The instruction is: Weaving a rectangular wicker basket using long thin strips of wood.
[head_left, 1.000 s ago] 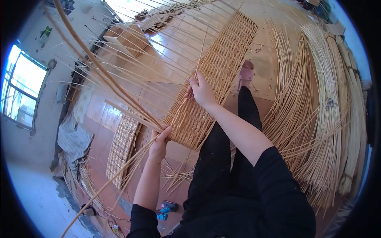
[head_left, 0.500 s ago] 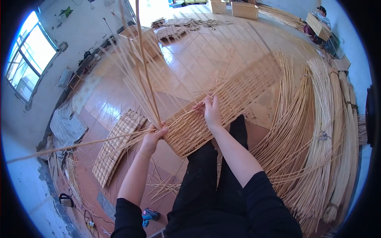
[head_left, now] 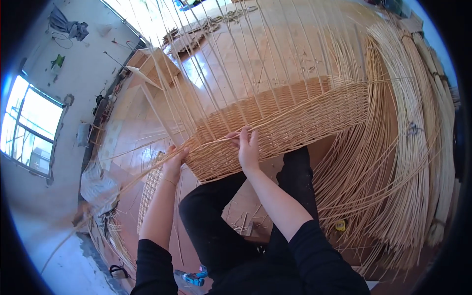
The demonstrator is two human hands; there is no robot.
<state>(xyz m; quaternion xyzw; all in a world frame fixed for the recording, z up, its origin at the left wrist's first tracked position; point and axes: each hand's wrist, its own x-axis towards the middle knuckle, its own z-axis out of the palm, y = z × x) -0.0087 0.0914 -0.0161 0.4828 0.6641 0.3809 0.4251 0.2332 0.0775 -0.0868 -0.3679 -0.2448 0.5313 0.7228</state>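
A long woven tan basket (head_left: 295, 125) lies crosswise over my bent black-clad legs, with many pale stakes (head_left: 221, 59) standing up from its rim. My left hand (head_left: 173, 160) grips its left end together with several long loose strands (head_left: 132, 179), which trail down to the lower left. Along the upper edge of the near side, my right hand (head_left: 248, 150) pinches a strand (head_left: 269, 120) of the weave, its fingers curled over it. Part of a flatter woven panel (head_left: 150, 196) shows on the floor behind my left forearm.
Large bundles of long straw-coloured rods (head_left: 398, 147) cover the right side. A wooden box (head_left: 147, 69) stands back left near the wall with a window (head_left: 29, 128). A blue cordless drill (head_left: 191, 278), a yellow tape measure (head_left: 340, 225) and rumpled cloth (head_left: 98, 187) lie low on the floor.
The woven piece has swung from a diagonal to crosswise and now shows its hollow inside, stakes pointing upward. My hands moved left then right with it, and my legs are now bent beneath it.
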